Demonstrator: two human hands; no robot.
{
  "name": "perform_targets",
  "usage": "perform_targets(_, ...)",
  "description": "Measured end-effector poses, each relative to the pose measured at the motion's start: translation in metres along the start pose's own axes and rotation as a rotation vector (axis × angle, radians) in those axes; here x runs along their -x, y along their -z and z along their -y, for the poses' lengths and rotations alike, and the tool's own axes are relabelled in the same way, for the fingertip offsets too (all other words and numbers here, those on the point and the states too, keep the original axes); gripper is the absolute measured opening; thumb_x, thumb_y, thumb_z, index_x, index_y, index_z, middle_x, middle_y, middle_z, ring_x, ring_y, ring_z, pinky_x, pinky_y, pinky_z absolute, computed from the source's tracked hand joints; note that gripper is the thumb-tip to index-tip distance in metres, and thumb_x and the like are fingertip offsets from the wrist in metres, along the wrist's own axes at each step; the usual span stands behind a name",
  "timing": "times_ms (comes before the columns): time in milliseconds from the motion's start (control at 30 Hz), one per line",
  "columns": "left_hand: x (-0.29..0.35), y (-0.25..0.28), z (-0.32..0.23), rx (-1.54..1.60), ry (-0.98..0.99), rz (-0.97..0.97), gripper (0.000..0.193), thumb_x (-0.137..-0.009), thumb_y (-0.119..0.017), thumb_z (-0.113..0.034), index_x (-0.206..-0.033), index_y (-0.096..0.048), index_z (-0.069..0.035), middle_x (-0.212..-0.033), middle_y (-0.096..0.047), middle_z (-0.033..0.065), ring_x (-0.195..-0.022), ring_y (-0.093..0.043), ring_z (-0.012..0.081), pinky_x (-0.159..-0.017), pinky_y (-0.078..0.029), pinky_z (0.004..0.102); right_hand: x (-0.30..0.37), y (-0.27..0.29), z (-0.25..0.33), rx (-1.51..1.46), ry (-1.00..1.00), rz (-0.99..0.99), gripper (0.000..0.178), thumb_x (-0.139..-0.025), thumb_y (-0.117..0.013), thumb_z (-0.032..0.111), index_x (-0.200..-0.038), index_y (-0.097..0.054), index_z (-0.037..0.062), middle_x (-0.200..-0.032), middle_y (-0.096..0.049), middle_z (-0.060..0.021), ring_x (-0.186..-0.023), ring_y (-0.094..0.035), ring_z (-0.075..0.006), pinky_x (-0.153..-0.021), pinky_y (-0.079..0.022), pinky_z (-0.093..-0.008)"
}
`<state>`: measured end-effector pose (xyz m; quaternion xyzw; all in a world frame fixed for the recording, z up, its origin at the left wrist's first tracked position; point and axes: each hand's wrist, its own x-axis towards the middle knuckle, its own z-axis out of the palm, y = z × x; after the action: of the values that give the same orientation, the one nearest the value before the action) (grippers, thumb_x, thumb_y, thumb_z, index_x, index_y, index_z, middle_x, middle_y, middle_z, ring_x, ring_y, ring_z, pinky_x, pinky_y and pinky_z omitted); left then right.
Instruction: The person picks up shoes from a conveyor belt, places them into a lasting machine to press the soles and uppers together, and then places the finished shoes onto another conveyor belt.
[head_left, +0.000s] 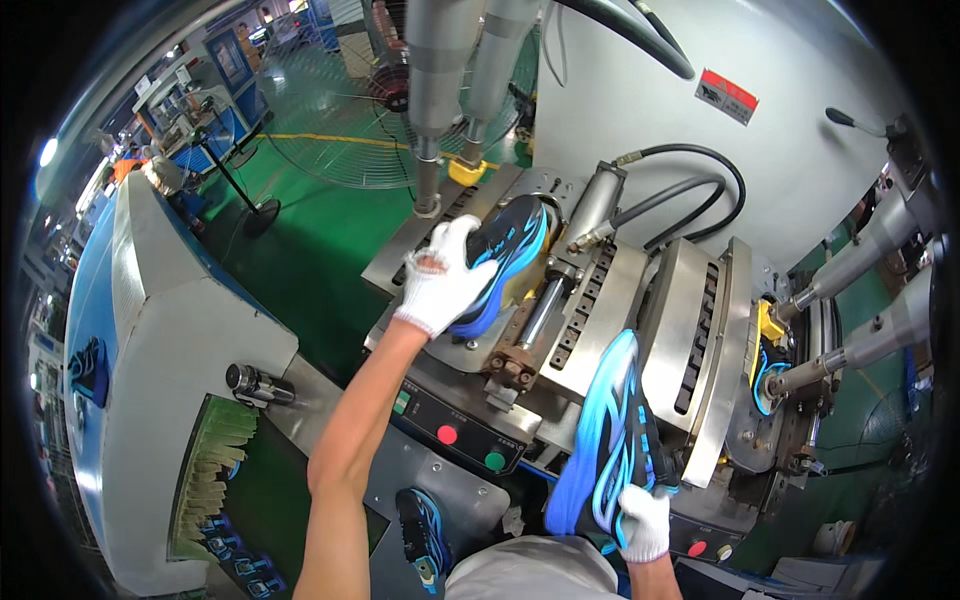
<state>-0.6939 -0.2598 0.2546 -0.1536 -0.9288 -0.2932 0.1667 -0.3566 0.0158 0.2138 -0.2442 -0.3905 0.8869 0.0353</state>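
Observation:
White gloves with exposed fingers cover both hands. My left hand [443,280] grips a black-and-blue sneaker [512,240] from its left side, fingers over the upper and thumb toward the sole. That sneaker sits at the left station of a metal shoe press [600,320]. Close to my body, my right hand [643,522] is closed round the heel end of a second sneaker [606,440], black with a thick sole fading from light blue to violet. This one is held tilted, toe pointing up and away, in front of the press. The fingertips behind it are hidden.
Another sneaker [424,530] lies on the grey ledge near my lap. A further shoe [768,375] sits under rods at the right station. Red [447,435] and green [494,461] buttons line the front panel. Left stands a conveyor machine [190,300] with a strip curtain; a fan [390,90] is beyond.

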Motion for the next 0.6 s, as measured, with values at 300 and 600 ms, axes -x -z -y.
perform_targets(300,0.287,0.132,0.051,-0.038,0.206,-0.149,0.063,-0.071,-0.086,-0.016,-0.126,-0.057,-0.003,-0.125,-0.063,0.0167,-0.116,-0.062,0.035,-0.101,-0.049,0.0438,-0.232,-0.238,-0.035,0.158,-0.143,0.188,0.023,-0.08,-0.076,0.002,-0.091,-0.06,0.0143,-0.083,-0.065,-0.0053,-0.07,-0.063,-0.02,-0.055,-0.049,-0.0407)
perform_targets(600,0.531,0.102,0.052,-0.324,1.064,-0.052,0.055,-0.075,-0.084,-0.021,-0.123,-0.061,-0.009,-0.124,-0.064,0.0164,-0.112,-0.064,0.037,-0.094,-0.05,0.0481,-0.483,-0.203,-0.147,1.421,0.451,-0.4,0.021,-0.072,-0.079,0.019,-0.083,-0.074,0.0014,-0.083,-0.075,-0.0154,-0.075,-0.072,-0.0258,-0.07,-0.057,-0.0408)
